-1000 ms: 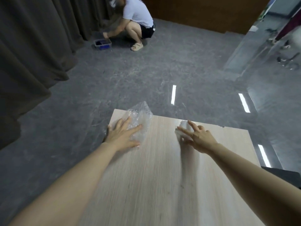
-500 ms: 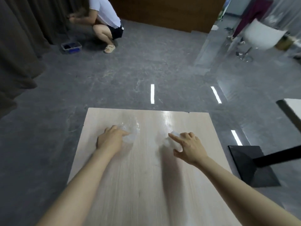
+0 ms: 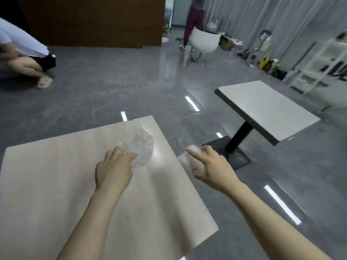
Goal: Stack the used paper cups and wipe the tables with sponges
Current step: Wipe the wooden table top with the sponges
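Note:
A light wooden table [image 3: 56, 184] fills the lower left. My left hand [image 3: 114, 169] presses on a crumpled clear plastic wrap [image 3: 141, 147] near the table's far right corner. My right hand [image 3: 210, 169] grips a white sponge [image 3: 189, 159] in the air just past the table's right edge, over the floor. No paper cups are in view.
A second pale table [image 3: 266, 109] on a black pedestal stands to the right. A person crouches at the far left [image 3: 24, 53]; another stands at the back by a white chair [image 3: 204, 42]. White shelving [image 3: 319, 66] and plants line the right wall.
The view has swung to the right. My right hand with the sponge has slid off the tabletop past its right edge. My left hand stays on the plastic wrap.

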